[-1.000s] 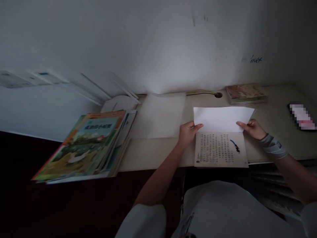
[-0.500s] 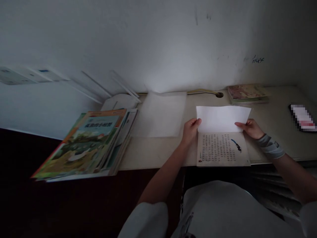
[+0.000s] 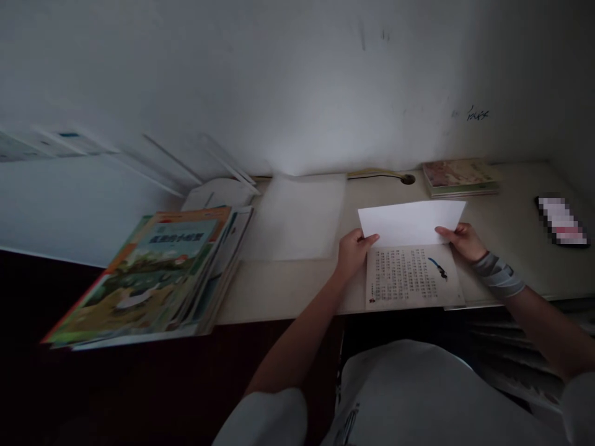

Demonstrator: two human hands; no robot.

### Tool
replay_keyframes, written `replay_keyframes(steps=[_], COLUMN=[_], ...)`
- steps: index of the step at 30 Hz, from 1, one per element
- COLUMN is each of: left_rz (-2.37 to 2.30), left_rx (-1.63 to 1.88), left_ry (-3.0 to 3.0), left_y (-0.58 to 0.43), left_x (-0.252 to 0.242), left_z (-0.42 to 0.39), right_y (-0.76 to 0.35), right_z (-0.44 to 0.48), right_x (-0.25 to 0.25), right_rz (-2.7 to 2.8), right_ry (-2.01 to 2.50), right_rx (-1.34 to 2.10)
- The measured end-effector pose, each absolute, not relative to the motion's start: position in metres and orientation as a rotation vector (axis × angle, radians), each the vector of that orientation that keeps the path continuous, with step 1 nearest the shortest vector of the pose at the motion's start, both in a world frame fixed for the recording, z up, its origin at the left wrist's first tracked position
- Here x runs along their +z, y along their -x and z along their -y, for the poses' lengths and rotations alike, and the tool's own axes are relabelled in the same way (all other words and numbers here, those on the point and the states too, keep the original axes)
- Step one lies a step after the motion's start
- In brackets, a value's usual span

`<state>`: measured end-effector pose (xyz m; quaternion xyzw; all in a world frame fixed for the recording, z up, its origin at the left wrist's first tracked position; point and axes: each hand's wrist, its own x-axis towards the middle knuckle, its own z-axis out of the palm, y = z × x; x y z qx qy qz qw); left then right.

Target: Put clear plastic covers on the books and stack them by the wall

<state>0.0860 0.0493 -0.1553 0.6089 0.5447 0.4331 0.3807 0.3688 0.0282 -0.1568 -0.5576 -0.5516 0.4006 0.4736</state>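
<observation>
Head view: I see my left hand [image 3: 352, 253] and right hand [image 3: 462, 240] each pinched on opposite edges of a white sheet [image 3: 409, 222], held between them over a printed page [image 3: 411, 277]. A book stack [image 3: 149, 279] lies far left.

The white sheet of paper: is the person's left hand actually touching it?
Touching. The head view shows the left hand pinching the lower left corner of the white sheet, thumb lying over its edge.
</observation>
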Motion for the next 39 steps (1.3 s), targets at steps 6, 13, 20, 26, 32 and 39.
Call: replay_keyframes(steps=[6, 13, 20, 26, 32, 39], left_rz=[-1.405, -1.105, -1.32, -1.068, -1.066, -1.049], left_rx=[1.185, 0.942, 0.993, 0.965, 1.0, 1.032], left_ry=[-1.879, -2.158, -1.633, -0.81, -0.783, -0.918], left_y=[-0.07, -0.033, -0.059, -0.058, -0.07, -0.085], left_x=[-0.152, -0.134, -0.127, -0.138, -0.129, -0.123], left_z=[-0.06, -0.05, -0.015, -0.007, -0.018, -0.023], right_y=[-0.385, -0.411, -0.402, -0.394, -0.393, -0.393], right_z=[-0.036, -0.022, -0.003, 0.025, 0.033, 0.037], right_x=[-0.146, -0.152, -0.137, -0.149, -0.163, -0.157], right_rz=[1.72, 2.495, 2.286, 1.856, 1.545, 1.63], right_ry=[1.249, 0.994, 1.439, 1.494, 1.375, 1.34], right_rx=[0.843, 0.385, 0.256, 0.789, 1.033, 0.81])
